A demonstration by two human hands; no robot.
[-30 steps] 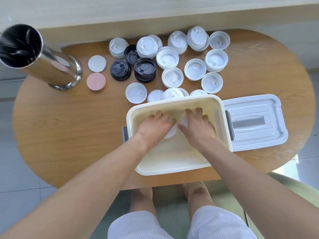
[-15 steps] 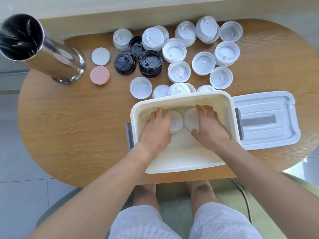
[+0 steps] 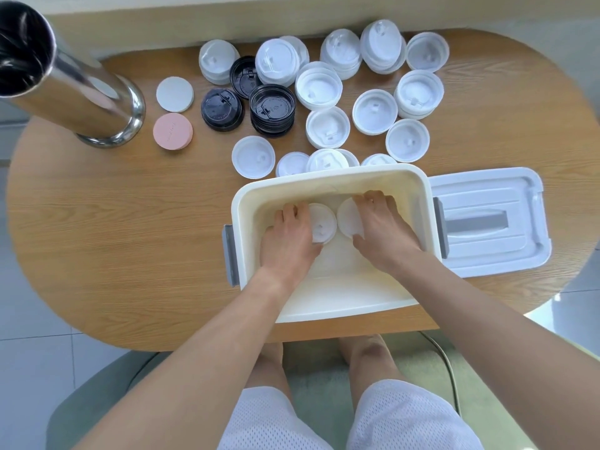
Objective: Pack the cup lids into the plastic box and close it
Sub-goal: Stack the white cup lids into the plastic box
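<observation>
Cup lids being set down inside the plastic box

Cup lids [image 3: 328, 131], mostly white with a few black stacks, are spread across the far half of the wooden table [image 3: 113, 222]. The plastic box [image 3: 331, 183], cream and open, sits at the near edge of the table with both hands inside it. The left hand [image 3: 289, 241] rests palm down, its fingers curled over the left edge of a white lid [image 3: 322, 224] on the box floor. The right hand [image 3: 380, 228] does the same to a second white lid [image 3: 348, 217], tilted a little, just right of the first; the two lids nearly touch. Compared with a second ago, when the hands were pressed together over barely visible lids, the hands have spread apart and both lids now show plainly between them, further toward the far wall. The box cover [image 3: 487, 222] lies flat on the table just right of the box. A steel tumbler [image 3: 65, 89] stands far left, beside a white coaster [image 3: 174, 94] and a pink coaster [image 3: 172, 131].
</observation>
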